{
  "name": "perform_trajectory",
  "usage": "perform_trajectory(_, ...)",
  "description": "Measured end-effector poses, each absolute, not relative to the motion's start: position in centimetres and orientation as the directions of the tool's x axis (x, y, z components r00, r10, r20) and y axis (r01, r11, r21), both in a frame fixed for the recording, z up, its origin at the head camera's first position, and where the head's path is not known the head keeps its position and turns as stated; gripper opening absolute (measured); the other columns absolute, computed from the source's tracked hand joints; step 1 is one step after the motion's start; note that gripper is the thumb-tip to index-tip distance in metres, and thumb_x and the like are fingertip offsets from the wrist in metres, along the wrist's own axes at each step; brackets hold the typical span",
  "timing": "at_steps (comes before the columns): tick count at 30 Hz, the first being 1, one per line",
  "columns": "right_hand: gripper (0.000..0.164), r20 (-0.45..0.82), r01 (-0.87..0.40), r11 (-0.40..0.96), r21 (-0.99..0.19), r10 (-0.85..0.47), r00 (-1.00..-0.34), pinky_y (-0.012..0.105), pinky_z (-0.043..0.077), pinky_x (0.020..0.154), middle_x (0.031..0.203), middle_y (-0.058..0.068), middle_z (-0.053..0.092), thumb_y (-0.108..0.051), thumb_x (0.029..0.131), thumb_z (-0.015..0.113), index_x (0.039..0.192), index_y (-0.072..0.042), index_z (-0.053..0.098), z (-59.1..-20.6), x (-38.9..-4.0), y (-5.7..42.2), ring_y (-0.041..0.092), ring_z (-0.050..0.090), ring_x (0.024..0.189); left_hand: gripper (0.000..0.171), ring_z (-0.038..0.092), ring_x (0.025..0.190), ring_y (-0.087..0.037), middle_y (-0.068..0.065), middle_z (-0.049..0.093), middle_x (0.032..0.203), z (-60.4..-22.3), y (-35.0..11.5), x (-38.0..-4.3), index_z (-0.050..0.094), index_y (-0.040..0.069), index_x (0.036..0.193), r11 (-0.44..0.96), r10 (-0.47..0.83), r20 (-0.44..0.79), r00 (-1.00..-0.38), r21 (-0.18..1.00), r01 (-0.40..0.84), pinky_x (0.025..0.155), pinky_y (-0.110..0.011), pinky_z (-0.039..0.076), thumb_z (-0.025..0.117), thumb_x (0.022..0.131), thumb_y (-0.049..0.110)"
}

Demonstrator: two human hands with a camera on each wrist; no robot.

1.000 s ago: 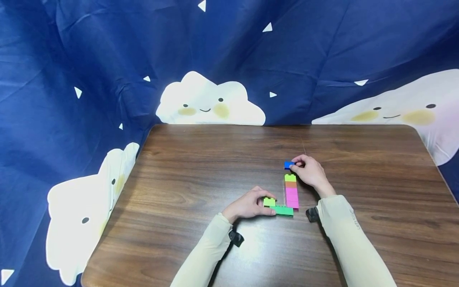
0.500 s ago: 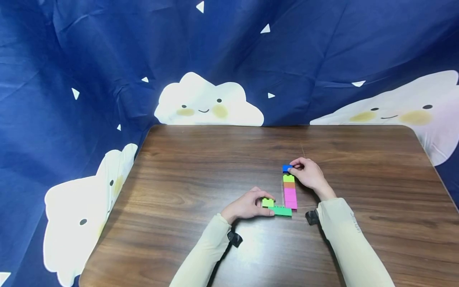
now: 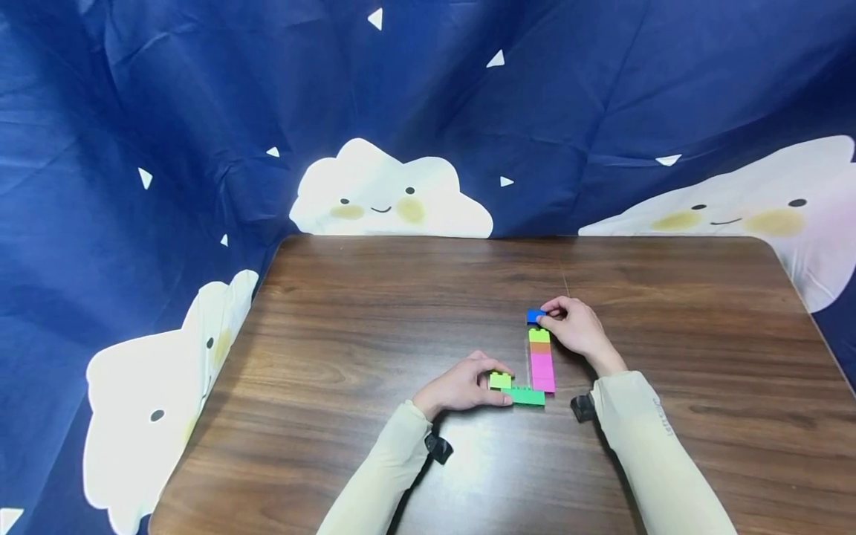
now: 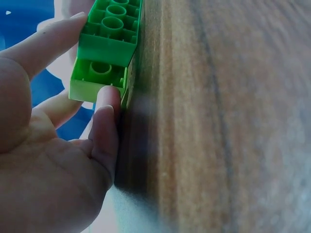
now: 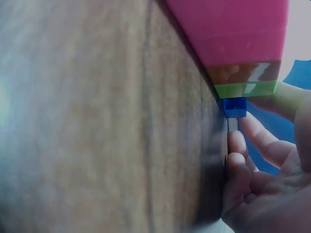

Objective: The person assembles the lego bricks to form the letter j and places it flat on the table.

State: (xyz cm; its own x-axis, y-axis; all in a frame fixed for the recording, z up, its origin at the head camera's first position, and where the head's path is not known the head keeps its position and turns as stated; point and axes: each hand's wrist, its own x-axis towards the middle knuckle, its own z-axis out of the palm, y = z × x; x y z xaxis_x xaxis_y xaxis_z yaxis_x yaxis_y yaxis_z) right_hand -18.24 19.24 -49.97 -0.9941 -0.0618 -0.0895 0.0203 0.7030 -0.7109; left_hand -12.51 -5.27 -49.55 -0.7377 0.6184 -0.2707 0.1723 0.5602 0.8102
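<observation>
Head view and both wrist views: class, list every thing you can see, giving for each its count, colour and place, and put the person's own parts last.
blue brick: one, blue, at the far end of the column, pinched by the right hand.
brick column: one, lime green, brown and pink bricks joined in a line, lying flat on the table.
dark green brick: one, dark green, at the near end of the column, lying crosswise.
lime brick: one, lime green, joined to the dark green brick's left end.
table: one, dark brown wood grain, under everything.
cloth backdrop: one, navy with white clouds, behind and beside the table.
left hand: one, gripping the lime brick.
right hand: one, at the column's far end.
</observation>
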Motion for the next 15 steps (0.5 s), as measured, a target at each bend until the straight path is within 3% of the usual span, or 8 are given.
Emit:
perform_trajectory(9,0.03,-0.09,0.031,0.668,-0.744,-0.053,-0.995,0.034,0.043,0.077,0.101,0.018,0.067,-0.024,0.092,0.061,0.109,0.0,0.063,-50.2,-18.3,19.8,0.026,0.059,0.087,0.046,0.045,0.074,-0.002,0.005,0.046,0.095,-49.5,-5.3,-12.6,0.064,0.017,0.123,0.555,0.627,-0.273,-0.73,0.814,0.173,0.067,-0.016,0.039,0.077,0.081,0.028)
perform_trajectory(15,0.028,-0.068,0.019,0.625,-0.78,-0.054,-0.996,0.026,0.042,0.073,0.101,0.018,0.067,-0.021,0.093,0.06,0.11,0.001,0.064,-49.9,-18.0,21.2,0.017,0.055,0.081,0.049,0.051,0.081,-0.001,-0.003,0.057,0.106,-49.4,-6.0,-13.2,0.057,0.01,0.13,0.518,0.656,-0.26,-0.709,0.838,0.172,0.075,-0.016,0.044,0.072,0.086,0.026)
